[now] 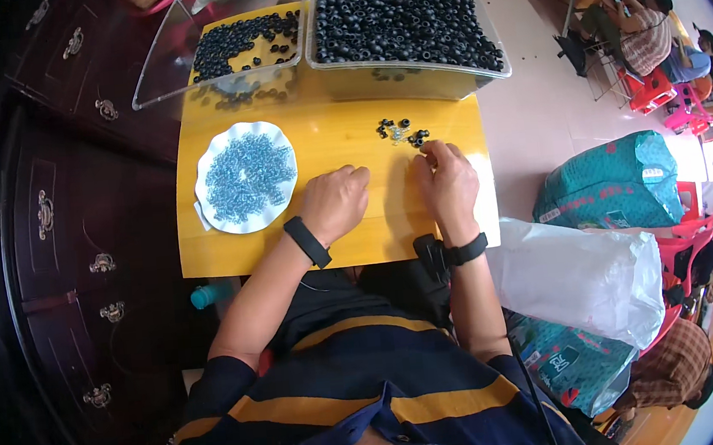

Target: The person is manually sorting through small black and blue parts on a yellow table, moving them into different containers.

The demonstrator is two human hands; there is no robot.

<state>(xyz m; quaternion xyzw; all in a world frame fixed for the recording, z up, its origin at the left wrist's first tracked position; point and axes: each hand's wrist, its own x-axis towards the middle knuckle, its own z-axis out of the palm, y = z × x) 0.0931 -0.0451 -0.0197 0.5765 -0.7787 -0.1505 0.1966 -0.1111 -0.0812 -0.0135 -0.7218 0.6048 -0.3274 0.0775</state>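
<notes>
On a yellow tabletop (pixel 350 147), my left hand (pixel 339 202) is curled into a fist beside a white wavy-rimmed plate (pixel 243 226). Whatever its fingers may hold is hidden. A heap of small clear bluish pieces (pixel 246 177) covers the plate. My right hand (pixel 452 182) is closed, thumb and forefinger bent together just on the near side of a small group of black ring-like parts (pixel 419 139). A few clear pieces (pixel 398 135) lie among those parts. Anything between the right fingertips is too small to make out. Both wrists wear black bands.
A bin (pixel 479 73) heaped with black ring-like parts stands at the table's far side. Left of it, a clear plastic box (pixel 158 66) holds fewer. Dark drawers (pixel 79 247) line the left; a white sack (pixel 582 275) and teal bags (pixel 607 183) sit right. People sit farther right.
</notes>
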